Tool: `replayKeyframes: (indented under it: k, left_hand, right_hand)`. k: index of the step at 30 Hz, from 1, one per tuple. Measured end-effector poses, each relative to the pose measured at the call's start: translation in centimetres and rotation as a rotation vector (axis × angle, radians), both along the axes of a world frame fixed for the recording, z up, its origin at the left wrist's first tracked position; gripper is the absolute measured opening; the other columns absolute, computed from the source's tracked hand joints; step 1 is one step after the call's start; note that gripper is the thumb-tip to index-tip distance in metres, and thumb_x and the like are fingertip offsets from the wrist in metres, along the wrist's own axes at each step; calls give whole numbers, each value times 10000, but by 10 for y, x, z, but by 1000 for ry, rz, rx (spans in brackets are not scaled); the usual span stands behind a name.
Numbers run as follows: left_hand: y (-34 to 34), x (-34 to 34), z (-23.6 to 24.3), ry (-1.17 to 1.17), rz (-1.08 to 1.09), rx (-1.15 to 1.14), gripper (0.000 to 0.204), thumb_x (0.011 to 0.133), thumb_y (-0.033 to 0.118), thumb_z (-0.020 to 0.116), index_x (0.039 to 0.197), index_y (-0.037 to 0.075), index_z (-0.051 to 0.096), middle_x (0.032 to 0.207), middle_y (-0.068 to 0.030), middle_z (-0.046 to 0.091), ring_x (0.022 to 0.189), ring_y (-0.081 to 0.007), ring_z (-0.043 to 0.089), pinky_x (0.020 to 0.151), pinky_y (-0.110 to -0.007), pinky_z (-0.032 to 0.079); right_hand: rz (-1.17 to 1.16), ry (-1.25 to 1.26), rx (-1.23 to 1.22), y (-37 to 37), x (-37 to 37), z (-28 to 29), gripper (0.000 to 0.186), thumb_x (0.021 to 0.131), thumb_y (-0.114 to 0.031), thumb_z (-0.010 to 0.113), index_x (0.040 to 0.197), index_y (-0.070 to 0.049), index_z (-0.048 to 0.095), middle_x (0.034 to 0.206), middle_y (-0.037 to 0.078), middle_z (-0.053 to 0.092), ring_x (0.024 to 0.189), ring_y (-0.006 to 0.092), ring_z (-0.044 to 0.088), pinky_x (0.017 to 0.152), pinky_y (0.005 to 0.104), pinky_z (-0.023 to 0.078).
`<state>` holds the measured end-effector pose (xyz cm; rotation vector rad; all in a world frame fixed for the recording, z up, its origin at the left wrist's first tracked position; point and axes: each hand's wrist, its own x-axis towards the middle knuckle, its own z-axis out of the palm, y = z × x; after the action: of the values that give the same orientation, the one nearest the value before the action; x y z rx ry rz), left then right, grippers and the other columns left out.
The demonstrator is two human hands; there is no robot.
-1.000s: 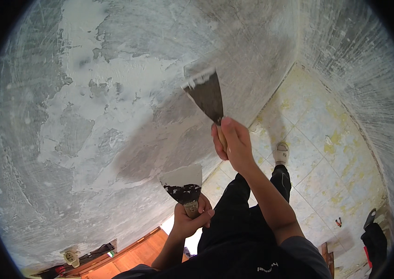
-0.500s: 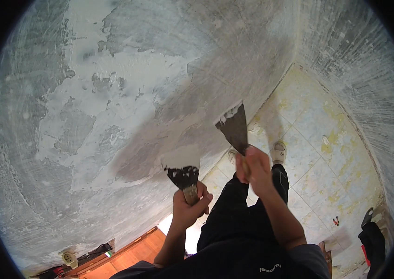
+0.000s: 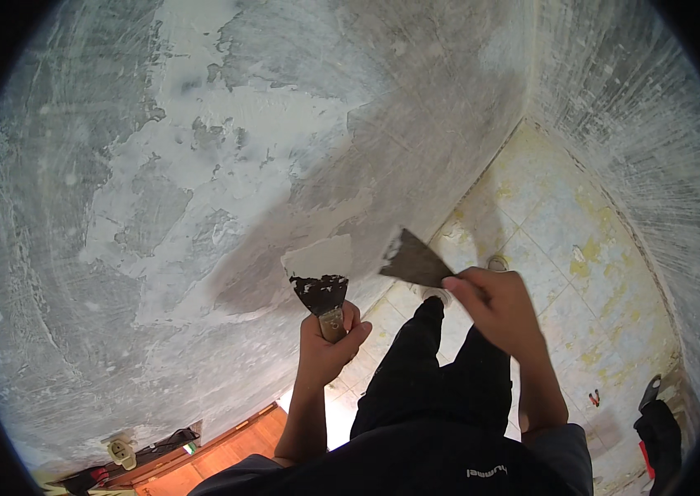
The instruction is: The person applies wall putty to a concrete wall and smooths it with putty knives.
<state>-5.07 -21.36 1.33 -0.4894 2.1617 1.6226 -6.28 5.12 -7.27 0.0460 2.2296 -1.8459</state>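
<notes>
My left hand [image 3: 327, 347] is closed round the handle of a putty knife [image 3: 323, 295], held blade up. A layer of pale putty [image 3: 321, 254] covers the outer half of its dark blade. My right hand [image 3: 500, 312] grips a second putty knife [image 3: 418, 263], whose handle is mostly hidden in the fingers. That grey blade points left and slightly away, with a little white residue along its edge. A visible gap separates the two blades. Beyond them rises a grey wall [image 3: 160, 215] with uneven patches of lighter putty.
A second rough wall [image 3: 614, 91] meets the first at a far corner. The tiled floor [image 3: 544, 322] has yellowish stains. On it lie a small red-handled tool [image 3: 594, 398] and a black item [image 3: 658, 434] at the right. A power socket [image 3: 122, 452] sits low at left, near orange-brown wooden flooring [image 3: 230, 463].
My right hand has moved right and nearer, and its putty knife has turned from pointing away to pointing left. The left putty knife has shifted slightly left and away. My view has shifted a little.
</notes>
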Motion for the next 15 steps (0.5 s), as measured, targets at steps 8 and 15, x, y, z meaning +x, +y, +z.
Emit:
replayKeyframes:
  k: [8,15]
  left_hand:
    - [-7,13,-6,-13,69,65,293,881,-63,715,848,94,470,785,0,545,487,-38,489,408,-219,337]
    - [-7,20,-3,-20,100,81,289,881,-85,698,852,87,468,781,-18,548,481,-49,488,402,-220,333]
  right_hand:
    - [-201,-73,-590,-11,-42,-1,394,1066,-338,606,856,-13,679,546,-44,448,498,44,363,475,256,291]
    - [-178,-90,-1066,-114,-94,-5,455,1114,-440,470,873,-69,573,566,-62,426,496,23,369,457,226,311]
